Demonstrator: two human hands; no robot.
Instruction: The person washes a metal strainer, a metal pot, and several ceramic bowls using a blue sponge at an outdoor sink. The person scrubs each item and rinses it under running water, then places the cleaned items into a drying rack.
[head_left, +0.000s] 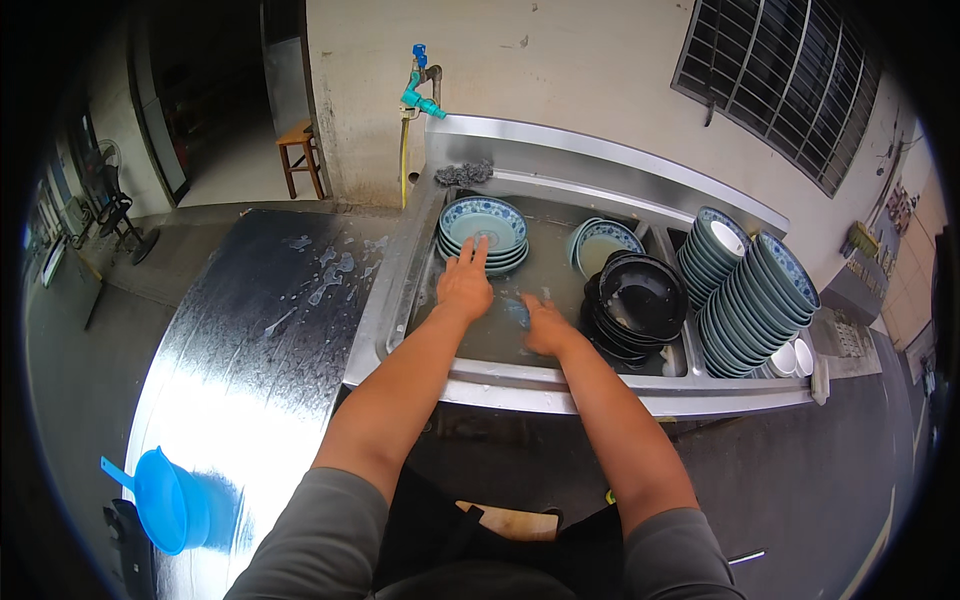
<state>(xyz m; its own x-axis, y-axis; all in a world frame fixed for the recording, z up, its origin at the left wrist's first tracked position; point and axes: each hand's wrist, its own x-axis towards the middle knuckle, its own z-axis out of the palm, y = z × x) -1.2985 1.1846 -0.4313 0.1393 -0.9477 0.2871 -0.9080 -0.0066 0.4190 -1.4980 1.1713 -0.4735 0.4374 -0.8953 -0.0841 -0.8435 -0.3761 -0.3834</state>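
My left hand (465, 285) reaches to the near side of a short stack of pale-green bowls (484, 225) with blue floral rims, its extended fingers over the top bowl. The stack sits in cloudy water in a stainless-steel sink (386, 319). My right hand (549, 326) dips its fingertips into the water (517, 341) in the middle of the basin. A small bluish-white patch shows beside those fingers, too blurred to identify. Close by on the right stands a stack of black bowls (637, 300). Behind it, more patterned bowls (604, 244) lean partly in the water.
Tall stacks of patterned bowls (757, 307) and white cups (784, 360) occupy the sink's right section. Steel-wool scourers (465, 174) lie at the back-left corner, below a teal tap (421, 97). A blue dipper (169, 502) rests on the metal table (247, 360) at left.
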